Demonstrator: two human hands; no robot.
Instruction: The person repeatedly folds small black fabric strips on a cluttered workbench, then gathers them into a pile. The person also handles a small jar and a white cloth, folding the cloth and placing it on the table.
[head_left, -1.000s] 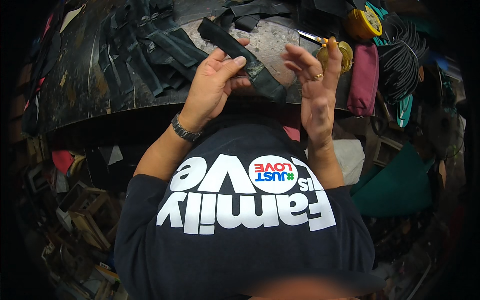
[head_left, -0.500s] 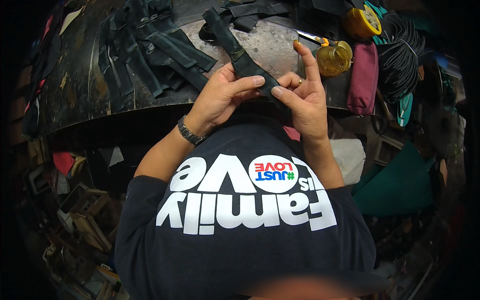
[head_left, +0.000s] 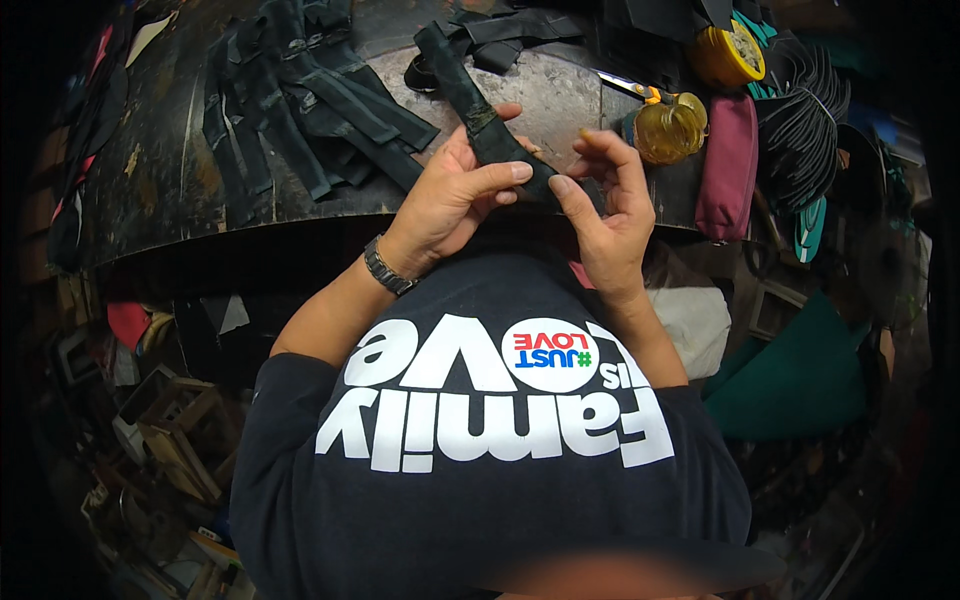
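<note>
A dark strip of leather-like or fabric material (head_left: 465, 95) slants over the near edge of the worktable, with an overlapped joint and a yellowish smear partway along it. My left hand (head_left: 455, 195) is closed on its middle, thumb on top and fingers underneath. My right hand (head_left: 612, 205) is at the strip's near right end, thumb tip pressed to its edge and fingers curled; whether a finger backs the thumb is partly hidden. Brownish-yellow residue marks one right fingertip. Beyond that hand stands a jar of amber, glue-like stuff (head_left: 668, 130).
Many similar dark strips (head_left: 330, 110) lie heaped on the worktable (head_left: 150, 190) at left. Scissors with orange handles (head_left: 650, 94), a yellow tub (head_left: 728, 55), a maroon pouch (head_left: 727, 170) and a bundle of black cords (head_left: 800, 120) are at right. Green sheet material (head_left: 790, 375) is lower right.
My raised right index finger has bent down toward the strip. A left finger now shows beyond the strip's far side. The strip has shifted slightly.
</note>
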